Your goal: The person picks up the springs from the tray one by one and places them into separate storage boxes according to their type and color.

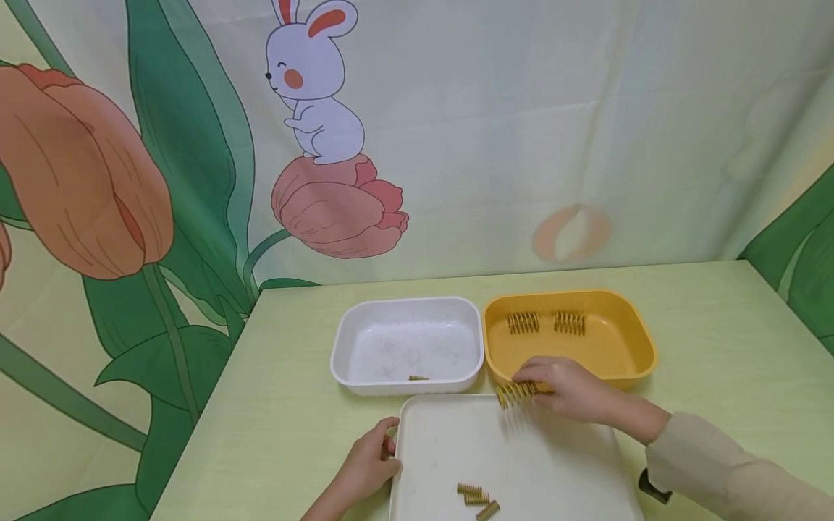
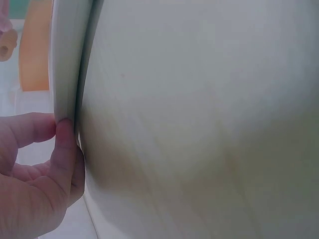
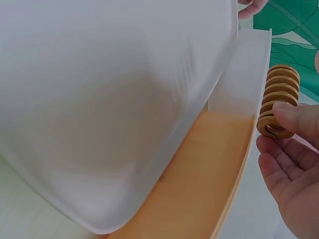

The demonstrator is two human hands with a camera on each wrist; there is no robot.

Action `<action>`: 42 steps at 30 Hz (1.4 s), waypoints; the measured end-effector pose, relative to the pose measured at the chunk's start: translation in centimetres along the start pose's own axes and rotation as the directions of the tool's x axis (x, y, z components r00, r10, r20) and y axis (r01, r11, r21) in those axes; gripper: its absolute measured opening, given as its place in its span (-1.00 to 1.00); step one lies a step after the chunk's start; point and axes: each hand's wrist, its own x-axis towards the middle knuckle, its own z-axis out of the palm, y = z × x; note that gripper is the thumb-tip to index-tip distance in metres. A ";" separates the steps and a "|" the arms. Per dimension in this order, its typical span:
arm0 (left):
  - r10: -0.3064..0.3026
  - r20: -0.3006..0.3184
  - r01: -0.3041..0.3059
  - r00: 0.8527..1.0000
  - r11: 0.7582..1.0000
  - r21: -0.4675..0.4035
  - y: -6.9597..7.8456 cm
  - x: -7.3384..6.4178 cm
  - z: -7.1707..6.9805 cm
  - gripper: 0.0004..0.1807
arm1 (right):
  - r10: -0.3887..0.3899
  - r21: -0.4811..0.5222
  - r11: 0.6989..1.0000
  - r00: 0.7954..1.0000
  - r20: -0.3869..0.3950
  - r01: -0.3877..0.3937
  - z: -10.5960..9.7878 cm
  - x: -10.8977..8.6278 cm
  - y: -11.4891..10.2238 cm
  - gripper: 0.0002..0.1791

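My right hand [image 1: 573, 393] pinches one end of a large brass-coloured coil spring [image 1: 511, 395] between thumb and fingers. That spring is over the far edge of the white tray [image 1: 443, 438], just in front of the yellow bin [image 1: 638, 362]; in the right wrist view its thick coils [image 3: 282, 89] show plainly. At the tray's left side my left hand [image 1: 367, 463] grips the rim, with the thumb and fingertips [image 2: 64, 132] against it in the left wrist view. Several small springs [image 1: 474, 499] lie together on the near part of the tray.
Two large springs [image 1: 523, 323] lie inside the yellow bin. Beside it on the left stands a white bin [image 1: 342, 347] with a small spring [image 1: 418, 378] by its near wall. Both stand behind the tray on a pale green table [image 1: 280, 391], before a printed curtain [image 1: 469, 145].
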 end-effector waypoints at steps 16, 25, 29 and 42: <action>-0.002 0.004 0.002 1.000 1.000 -0.010 -0.1 0.1 0.0 -0.33 | 0.013 0.008 1.000 0.999 -0.039 -0.013 -0.1 0.2 0.8 -0.65; -0.006 0.006 0.006 1.000 1.000 -0.014 -0.1 0.0 0.0 -0.33 | 0.051 0.008 0.999 0.998 -0.036 -0.050 -0.3 0.3 1.3 -0.65; -0.011 0.006 0.011 1.000 1.000 -0.022 -0.1 0.0 0.1 -0.34 | 0.062 0.009 0.998 0.997 -0.035 -0.062 -0.4 0.4 1.4 -0.66; -0.009 0.006 0.009 1.000 1.000 -0.025 -0.2 0.0 0.0 -0.34 | 0.104 0.028 0.994 0.994 -0.030 -0.103 -0.4 0.6 1.7 -0.67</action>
